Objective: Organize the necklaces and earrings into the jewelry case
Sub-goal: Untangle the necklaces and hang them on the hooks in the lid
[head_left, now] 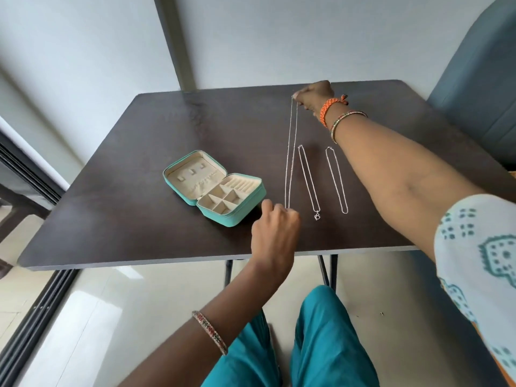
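Note:
A long silver necklace (290, 152) is stretched taut between my two hands above the dark table (139, 224). My right hand (314, 96) pinches its far end near the table's back edge. My left hand (275, 233) pinches its near end by the front edge. Two more silver necklaces lie flat to the right: one with a small pendant (308, 180) and a plain chain (336, 180). The teal jewelry case (215, 187) lies open to the left, showing a cream lining, hooks in the lid and divided compartments. No earrings are visible.
A blue-grey chair (480, 88) stands at the table's right rear. A wall runs behind the table and a dark window frame (33, 311) sits to the left. My teal-clad knees (307, 344) are below the front edge.

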The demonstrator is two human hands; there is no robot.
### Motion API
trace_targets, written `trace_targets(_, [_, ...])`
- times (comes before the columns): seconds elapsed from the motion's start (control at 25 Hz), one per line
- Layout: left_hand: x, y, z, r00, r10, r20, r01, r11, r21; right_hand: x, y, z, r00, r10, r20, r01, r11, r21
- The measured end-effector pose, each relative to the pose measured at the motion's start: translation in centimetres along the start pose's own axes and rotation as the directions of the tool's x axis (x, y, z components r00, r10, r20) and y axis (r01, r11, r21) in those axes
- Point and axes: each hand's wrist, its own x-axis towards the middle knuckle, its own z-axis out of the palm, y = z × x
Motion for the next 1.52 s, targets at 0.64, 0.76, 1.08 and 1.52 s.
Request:
trace_targets(0.64, [1.1, 1.8, 1.1, 0.979, 0.039, 0.200, -0.080, 0.976, 0.202, 3.3, 3.5, 5.9, 0.978, -0.134, 0.162, 0.164, 0.969, -0.185])
trace_targets(0.76, [1.3, 1.8, -0.3, 0.974, -0.028, 0.225, -0.008, 0.987, 0.159, 3.4, 3.6, 5.8, 0.974, -0.142, 0.176, 0.176, 0.964, -0.197])
trace_targets(1.08, [2.0, -1.1, -2.4, 0.996, -0.078, -0.037, 0.075, 0.995, -0.070, 0.0, 0.7, 3.6, 0.957, -0.257, 0.135, 0.277, 0.948, -0.159])
trace_targets(1.52, [-0.5, -7.5, -1.7, 0.967, -0.251, -0.046, 0.240, 0.957, -0.164, -18.2, 0.6, 2.1, 0.664, -0.447, 0.599, 0.554, 0.832, 0.006])
